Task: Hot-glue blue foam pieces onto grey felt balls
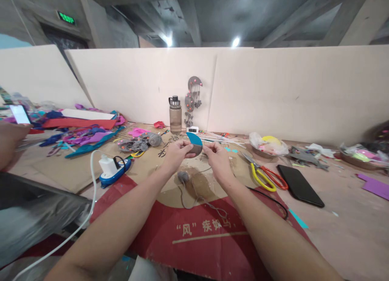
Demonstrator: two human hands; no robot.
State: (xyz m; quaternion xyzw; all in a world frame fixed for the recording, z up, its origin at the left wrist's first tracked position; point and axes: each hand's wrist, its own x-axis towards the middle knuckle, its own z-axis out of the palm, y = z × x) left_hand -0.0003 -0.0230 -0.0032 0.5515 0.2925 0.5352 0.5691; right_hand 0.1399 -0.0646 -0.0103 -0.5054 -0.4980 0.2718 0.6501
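Observation:
Between thumb and fingers, my left hand (179, 152) grips a crescent-shaped piece (194, 139). Its upper part is bare blue; grey yarn covers the lower part. Close by its right edge, my right hand (217, 156) is closed in a pinch on the grey yarn (209, 169), which hangs down toward the table. Below the hands a small ball of grey yarn (183, 176) lies on the printed cardboard sheet (212, 240), with loose loops of yarn trailing from it.
Right of my hands lie scissors (257, 167) with yellow and red handles and a black phone (299, 186). A blue-and-white power strip (115, 173), felt scraps (91, 136) and another person's hand (12, 139) are left. Behind stand a bottle (175, 120) and a grey moon ornament (190, 99).

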